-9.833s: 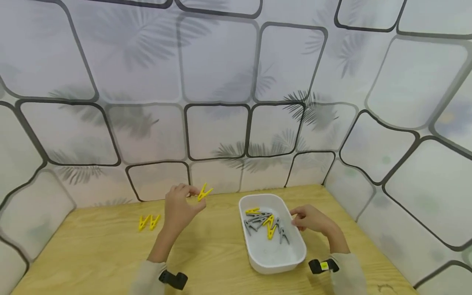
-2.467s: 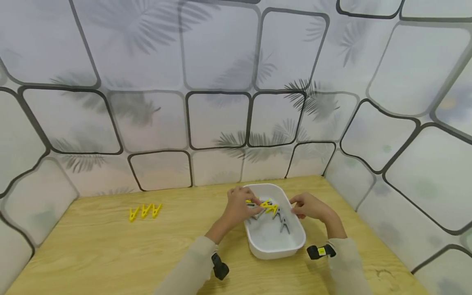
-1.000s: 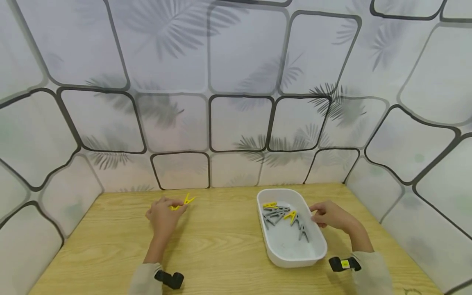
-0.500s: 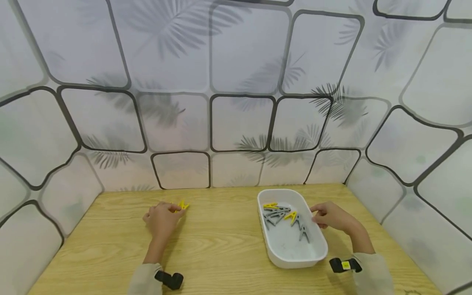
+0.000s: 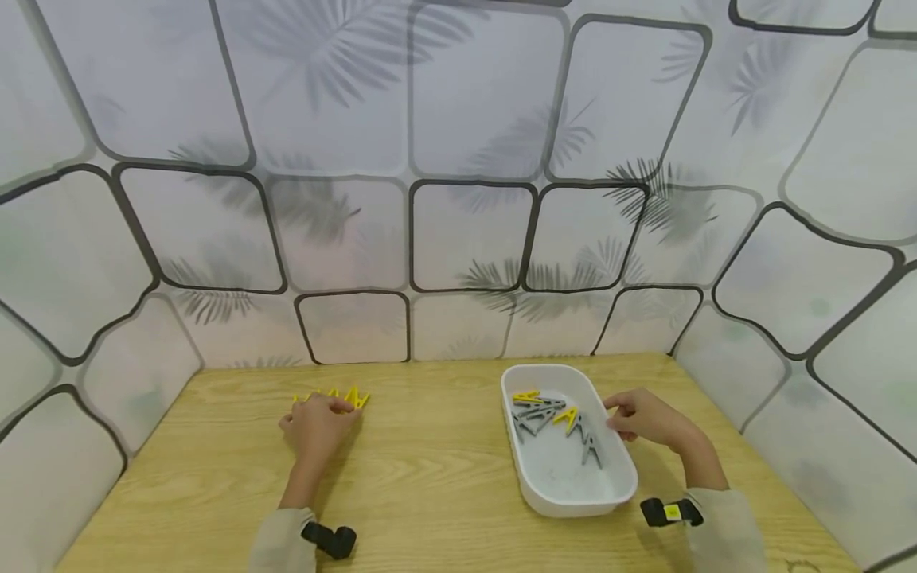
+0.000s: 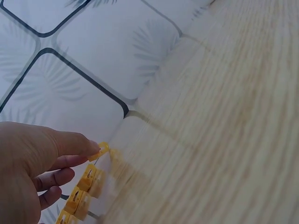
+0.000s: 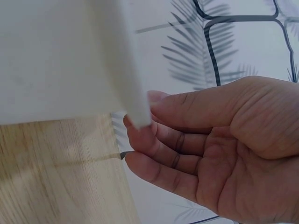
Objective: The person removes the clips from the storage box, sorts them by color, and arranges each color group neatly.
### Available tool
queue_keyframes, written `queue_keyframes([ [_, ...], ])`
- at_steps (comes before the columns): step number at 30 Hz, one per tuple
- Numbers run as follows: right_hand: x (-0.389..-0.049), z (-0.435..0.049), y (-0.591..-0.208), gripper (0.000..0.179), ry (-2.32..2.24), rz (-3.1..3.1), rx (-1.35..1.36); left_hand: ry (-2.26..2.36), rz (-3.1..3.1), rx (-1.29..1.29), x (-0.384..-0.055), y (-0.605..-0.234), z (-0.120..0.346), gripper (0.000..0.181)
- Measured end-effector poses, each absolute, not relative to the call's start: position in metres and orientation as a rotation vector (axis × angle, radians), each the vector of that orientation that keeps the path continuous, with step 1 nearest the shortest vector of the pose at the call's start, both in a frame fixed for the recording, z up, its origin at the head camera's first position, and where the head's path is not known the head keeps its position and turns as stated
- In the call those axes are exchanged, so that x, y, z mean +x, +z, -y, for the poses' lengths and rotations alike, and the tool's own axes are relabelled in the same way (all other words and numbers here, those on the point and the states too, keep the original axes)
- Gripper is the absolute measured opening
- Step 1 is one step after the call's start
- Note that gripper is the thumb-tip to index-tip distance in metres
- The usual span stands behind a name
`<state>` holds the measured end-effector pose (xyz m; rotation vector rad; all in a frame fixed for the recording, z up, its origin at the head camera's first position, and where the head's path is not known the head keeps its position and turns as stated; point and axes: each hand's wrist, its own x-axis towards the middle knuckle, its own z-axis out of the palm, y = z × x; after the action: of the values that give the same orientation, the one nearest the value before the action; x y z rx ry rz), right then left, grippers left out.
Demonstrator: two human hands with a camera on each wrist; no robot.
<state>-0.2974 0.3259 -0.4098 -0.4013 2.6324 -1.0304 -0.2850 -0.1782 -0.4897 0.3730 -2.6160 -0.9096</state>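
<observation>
My left hand [image 5: 318,427] is at the left back of the table, pinching a yellow clothespin [image 5: 354,398] that stands on the wood. In the left wrist view, thumb and forefinger grip the end of this clothespin [image 6: 100,151], and more yellow clothespins [image 6: 87,178] stand in a row beside it. The head view shows only tips of that row above the knuckles. On the right, my right hand [image 5: 648,418] holds the rim of a white plastic tub [image 5: 573,503]. Its thumb and forefinger pinch the tub wall [image 7: 126,79] in the right wrist view.
Inside the tub lie several grey clothespins [image 5: 591,452] and two yellow clothespins [image 5: 566,419], mostly towards its far end. The wooden table [image 5: 430,469] meets a patterned wall [image 5: 458,326] at the back and sides.
My left hand took a yellow clothespin out of the tub, carried it left and lowered it to the table at the row's right end. The right hand stays on the tub rim.
</observation>
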Motion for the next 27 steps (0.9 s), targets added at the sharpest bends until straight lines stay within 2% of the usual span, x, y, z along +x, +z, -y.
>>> queue_keyframes([
  [27,-0.2941,-0.3239,-0.4066,0.038,-1.038,-2.624,-0.383,-0.878,2.618,0.312,-0.2841,-0.4974,0.1806,0.015],
])
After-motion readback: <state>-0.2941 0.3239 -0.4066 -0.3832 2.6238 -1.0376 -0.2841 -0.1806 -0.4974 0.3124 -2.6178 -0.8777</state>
